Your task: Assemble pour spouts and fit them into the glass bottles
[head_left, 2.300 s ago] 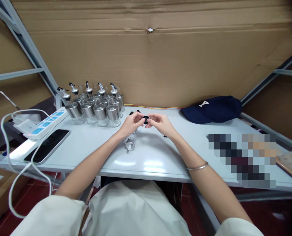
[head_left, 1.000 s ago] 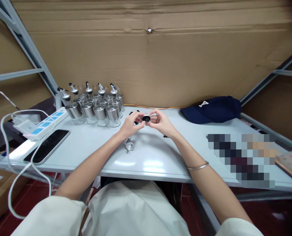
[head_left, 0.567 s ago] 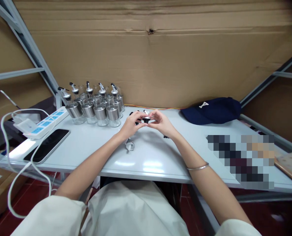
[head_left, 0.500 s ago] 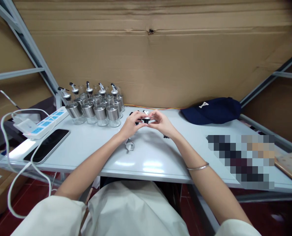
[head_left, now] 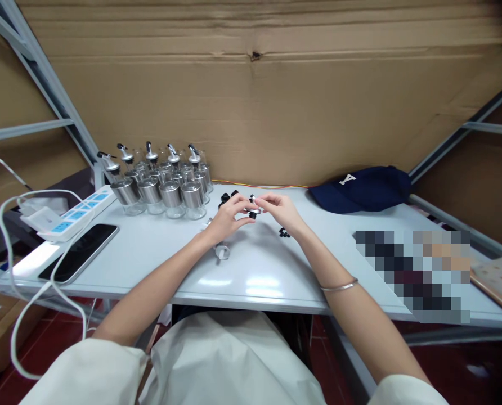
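Note:
A silver pour spout [head_left: 253,214] with a black ribbed stopper is held above the middle of the table. My left hand [head_left: 228,220] grips it from the left, thumb below and fingers above. My right hand [head_left: 281,211] pinches at its upper part from the right; what exactly lies between those fingertips is too small to make out. Behind my left hand lie several black stopper pieces [head_left: 224,198]. Under my left wrist is a silver metal spout part [head_left: 222,251]. Small black rings [head_left: 283,232] lie near my right wrist.
Glass bottles with steel sleeves [head_left: 171,194] stand in rows at the back left, some with pour spouts. A phone [head_left: 82,252] and a white power strip [head_left: 82,211] with cables are at the left. A navy cap [head_left: 361,191] and a blurred-out area [head_left: 411,275] are at the right.
My right fingers have shifted from the spout's side to its top. My left hand still holds the spout, now a little lower. The view has shifted slightly.

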### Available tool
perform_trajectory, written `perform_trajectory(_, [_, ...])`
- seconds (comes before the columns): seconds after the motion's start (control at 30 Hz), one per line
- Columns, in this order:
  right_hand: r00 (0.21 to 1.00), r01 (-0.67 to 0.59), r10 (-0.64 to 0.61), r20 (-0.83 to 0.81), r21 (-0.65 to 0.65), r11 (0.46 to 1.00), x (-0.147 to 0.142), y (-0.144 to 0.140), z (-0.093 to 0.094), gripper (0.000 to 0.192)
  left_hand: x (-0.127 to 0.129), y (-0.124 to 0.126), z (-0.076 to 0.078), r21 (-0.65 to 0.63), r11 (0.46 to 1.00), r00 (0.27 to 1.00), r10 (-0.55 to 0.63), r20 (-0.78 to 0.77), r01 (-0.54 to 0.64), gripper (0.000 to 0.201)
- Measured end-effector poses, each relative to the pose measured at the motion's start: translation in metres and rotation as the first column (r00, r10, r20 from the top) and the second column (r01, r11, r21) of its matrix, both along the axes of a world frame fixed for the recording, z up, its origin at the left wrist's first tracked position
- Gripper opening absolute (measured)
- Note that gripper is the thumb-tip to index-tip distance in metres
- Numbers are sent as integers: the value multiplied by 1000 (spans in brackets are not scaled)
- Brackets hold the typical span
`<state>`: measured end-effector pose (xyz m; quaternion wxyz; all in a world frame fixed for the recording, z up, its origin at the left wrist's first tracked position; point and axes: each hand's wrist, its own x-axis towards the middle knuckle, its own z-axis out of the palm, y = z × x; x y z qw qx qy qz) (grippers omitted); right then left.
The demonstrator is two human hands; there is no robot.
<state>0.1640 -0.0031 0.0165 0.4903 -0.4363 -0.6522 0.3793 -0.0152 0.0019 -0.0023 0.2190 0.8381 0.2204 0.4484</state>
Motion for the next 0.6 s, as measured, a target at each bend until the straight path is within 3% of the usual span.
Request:
perform_trajectory(0.13, [1000,-15,14,8,80,997,0,-1,0,33,1,-1,-1,1,1000,999,1,-39,-1,28])
perform_trajectory(0.37, [999,-49,47,24,67,997,4,1,-2,33,1,-2,-3,-51,998,992,16,-128,-23,29])
perform_trajectory(0.6, [1000,-24,23,5,95,995,5,2,-1,30,2,-5,2,-9,1000,998,22,-63,-23,23])
